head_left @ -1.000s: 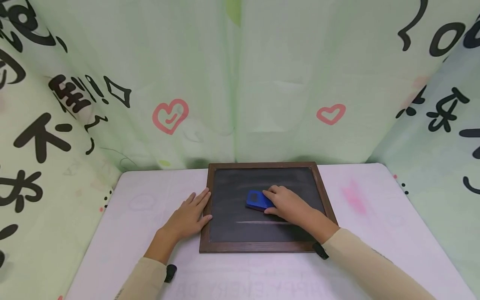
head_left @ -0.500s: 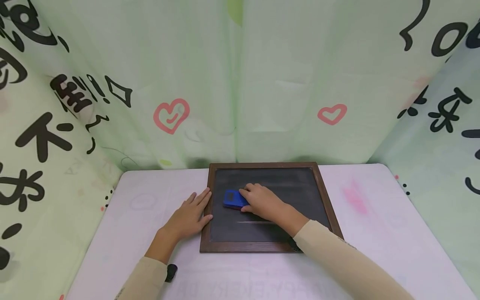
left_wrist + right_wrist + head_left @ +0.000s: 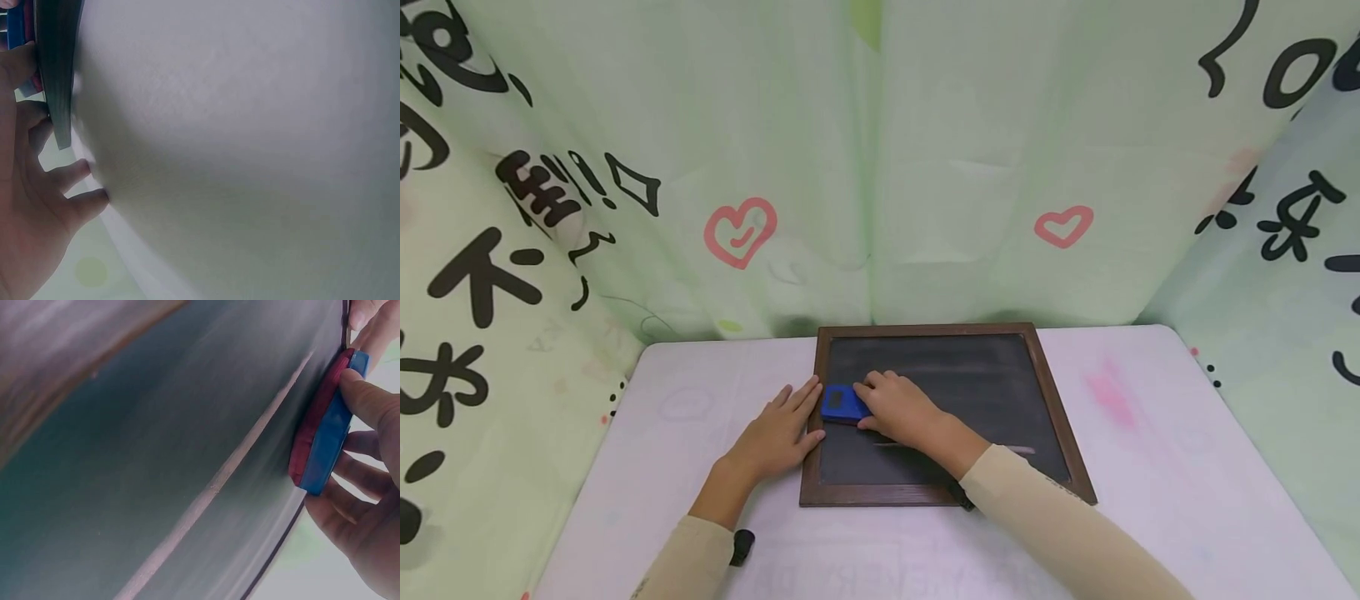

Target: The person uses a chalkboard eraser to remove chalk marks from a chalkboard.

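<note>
- The right hand (image 3: 906,410) is grasping a blue chalkboard eraser (image 3: 842,403), its fingers and thumb curling about the sides; the eraser's red pad (image 3: 314,426) is facing the board.
- The eraser is sitting at the left edge of the writing surface, just beside the left hand's fingertips.
- The left hand (image 3: 777,437) is holding nothing; its fingers are spreading out fairly straight, some touching the left side of the brown wooden frame (image 3: 887,496).
- The dark chalkboard (image 3: 977,379) is lying under the right fingers, faint pale streaks showing beyond them.
- A pale chalk line (image 3: 199,504) is running across the board on the person's side of the right fingers, the right arm hiding part of it in the head view.
- A whitish tabletop (image 3: 1195,467) is spreading around both hands, a pink smudge (image 3: 1108,392) showing well to the right of the right fingers.
- Pale green curtains (image 3: 955,167) are hanging beyond the fingers and to both sides, bearing pink hearts (image 3: 742,237) and bold black lettering (image 3: 481,275).
- Beige sleeves (image 3: 1037,525) are covering both forearms.
</note>
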A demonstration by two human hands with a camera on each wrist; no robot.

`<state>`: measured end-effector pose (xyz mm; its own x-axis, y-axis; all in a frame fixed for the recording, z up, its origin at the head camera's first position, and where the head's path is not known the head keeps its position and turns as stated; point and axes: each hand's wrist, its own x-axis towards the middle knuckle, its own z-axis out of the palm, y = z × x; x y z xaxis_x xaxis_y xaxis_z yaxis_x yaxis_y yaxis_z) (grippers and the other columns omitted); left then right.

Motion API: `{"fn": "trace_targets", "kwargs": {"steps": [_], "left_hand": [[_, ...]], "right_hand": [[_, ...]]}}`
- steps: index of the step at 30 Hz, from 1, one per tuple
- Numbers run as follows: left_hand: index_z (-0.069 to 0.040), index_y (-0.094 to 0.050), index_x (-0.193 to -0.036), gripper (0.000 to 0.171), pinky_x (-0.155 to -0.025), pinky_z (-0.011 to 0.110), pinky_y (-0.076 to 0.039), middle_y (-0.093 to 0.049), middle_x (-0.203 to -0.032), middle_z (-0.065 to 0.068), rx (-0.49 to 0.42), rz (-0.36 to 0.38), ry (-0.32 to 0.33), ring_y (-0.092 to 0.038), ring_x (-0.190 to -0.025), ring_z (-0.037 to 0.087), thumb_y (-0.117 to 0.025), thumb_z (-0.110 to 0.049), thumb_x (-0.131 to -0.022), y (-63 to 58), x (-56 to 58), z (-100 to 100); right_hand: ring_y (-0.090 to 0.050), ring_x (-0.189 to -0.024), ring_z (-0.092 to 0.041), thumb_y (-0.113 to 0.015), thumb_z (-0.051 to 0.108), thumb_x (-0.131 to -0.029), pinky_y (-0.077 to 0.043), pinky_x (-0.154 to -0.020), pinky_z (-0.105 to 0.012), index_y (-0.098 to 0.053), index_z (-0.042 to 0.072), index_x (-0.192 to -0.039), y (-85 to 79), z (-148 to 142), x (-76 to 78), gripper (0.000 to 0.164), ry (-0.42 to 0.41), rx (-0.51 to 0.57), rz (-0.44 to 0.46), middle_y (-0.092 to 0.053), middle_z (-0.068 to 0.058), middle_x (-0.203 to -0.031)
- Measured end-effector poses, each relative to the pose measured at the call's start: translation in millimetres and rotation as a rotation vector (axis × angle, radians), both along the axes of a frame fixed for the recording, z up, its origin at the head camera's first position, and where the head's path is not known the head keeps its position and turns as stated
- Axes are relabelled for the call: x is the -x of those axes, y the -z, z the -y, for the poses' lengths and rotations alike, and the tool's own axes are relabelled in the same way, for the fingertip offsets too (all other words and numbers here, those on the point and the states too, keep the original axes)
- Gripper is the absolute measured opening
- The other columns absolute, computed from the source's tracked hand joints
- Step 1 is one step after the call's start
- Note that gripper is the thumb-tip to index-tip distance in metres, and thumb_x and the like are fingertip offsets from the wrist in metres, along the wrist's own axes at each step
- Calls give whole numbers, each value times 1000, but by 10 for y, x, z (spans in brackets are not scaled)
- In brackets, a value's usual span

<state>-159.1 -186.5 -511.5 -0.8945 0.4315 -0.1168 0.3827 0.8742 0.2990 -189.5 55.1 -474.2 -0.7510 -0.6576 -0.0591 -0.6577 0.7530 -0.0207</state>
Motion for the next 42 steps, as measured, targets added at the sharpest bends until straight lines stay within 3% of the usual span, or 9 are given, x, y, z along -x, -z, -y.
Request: {"fn": "trace_targets", "kwargs": {"steps": [9, 18, 30, 42], "left_hand": [[-12, -26, -165, 72, -116, 68, -36, -20, -174, 2, -3, -1, 0, -28, -154, 47, -52, -45, -106, 19, 8, 10], [-10, -26, -165, 72, -118, 65, -34, -21, -173, 4, -6, -14, 18, -27, -154, 48, -51, -45, -107, 37, 6, 11], [-9, -27, -164, 72, -118, 66, -34, -21, -173, 6, -19, -21, 28, -27, -154, 48, -53, -44, -107, -16, -5, 19], [-9, -26, -165, 72, -118, 66, -35, -21, -173, 5, -22, -28, 27, -28, -154, 48, -52, -43, -107, 25, 6, 18]], "right_hand": [[-64, -120, -30, -70, 43, -97, -55, -103, -40, -58, 6, -147, -19, -22, 6, 63, 35, 23, 84, -63, -13, -137], [-62, -122, -31, -73, 38, -96, -54, -105, -42, -57, 6, -148, -15, -269, 19, 63, 68, 78, 161, -62, -14, -138], [-61, -125, -36, -75, 30, -96, -55, -103, -46, -56, 3, -148, -33, -885, -6, 62, 115, 125, 171, -60, -18, -139], [-58, -130, -44, -76, 14, -95, -52, -105, -56, -55, -3, -146, -56, -1650, -42, 58, 219, 185, 184, -58, -25, -142]]}}
